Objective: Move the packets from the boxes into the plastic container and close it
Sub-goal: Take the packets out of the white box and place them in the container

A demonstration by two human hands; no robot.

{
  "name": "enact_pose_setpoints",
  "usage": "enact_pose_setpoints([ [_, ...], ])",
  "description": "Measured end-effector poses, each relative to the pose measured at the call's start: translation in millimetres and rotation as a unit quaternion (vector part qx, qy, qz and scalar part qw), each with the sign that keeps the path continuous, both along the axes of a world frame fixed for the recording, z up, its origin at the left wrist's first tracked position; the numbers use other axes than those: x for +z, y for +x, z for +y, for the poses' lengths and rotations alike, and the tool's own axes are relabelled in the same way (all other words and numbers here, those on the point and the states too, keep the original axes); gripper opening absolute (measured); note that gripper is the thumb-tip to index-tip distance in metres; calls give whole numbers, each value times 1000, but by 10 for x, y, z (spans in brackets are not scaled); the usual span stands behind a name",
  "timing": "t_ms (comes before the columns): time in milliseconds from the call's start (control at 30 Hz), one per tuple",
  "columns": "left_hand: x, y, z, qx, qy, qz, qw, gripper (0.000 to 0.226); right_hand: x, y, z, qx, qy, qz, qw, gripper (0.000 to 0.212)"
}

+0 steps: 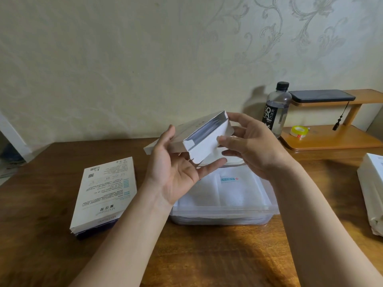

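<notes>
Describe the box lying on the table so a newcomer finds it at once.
On the wooden table, look left of the clear plastic container. A flat white box lies there, printed text and barcode facing up. Unlike the open box held above the container, it lies untouched.

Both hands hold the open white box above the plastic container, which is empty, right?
Not empty: the head view shows white packets lying in the plastic container. The left hand and right hand do hold the open white box above it.
</notes>
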State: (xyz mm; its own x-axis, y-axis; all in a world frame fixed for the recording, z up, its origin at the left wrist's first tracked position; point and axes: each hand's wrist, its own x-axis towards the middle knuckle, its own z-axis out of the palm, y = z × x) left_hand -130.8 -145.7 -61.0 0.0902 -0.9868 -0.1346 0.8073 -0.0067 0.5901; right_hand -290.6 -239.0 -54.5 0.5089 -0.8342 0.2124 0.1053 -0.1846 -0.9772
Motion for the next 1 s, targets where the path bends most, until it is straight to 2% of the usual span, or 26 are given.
enact_pose_setpoints([
  [133,14,61,-4,-22,19,2,1000,66,1,6,-4,-68,-98,42,992,45],
  [267,-30,119,-40,-2,38,49,998,65,-5,8,-19,-131,-189,131,964,47],
  [333,-45,91,-46,10,39,46,998,61,7,2,-29,-128,-181,104,970,34],
  [400,-48,57,-40,16,31,26,999,45,38,-7,-31,-136,-147,60,978,20],
  [467,-43,34,-33,30,34,6,999,35,56,-13,-47,-163,-124,25,978,17],
  [633,-48,38,-40,42,53,-12,998,26,46,-5,-73,-198,-76,-32,977,10],
  [800,-43,41,-36,37,55,-18,998,44,38,49,-37,-225,-73,-58,970,7],
  [1000,-22,54,-36,51,44,-13,998,43,21,90,-62,-212,-75,-24,974,9],
])
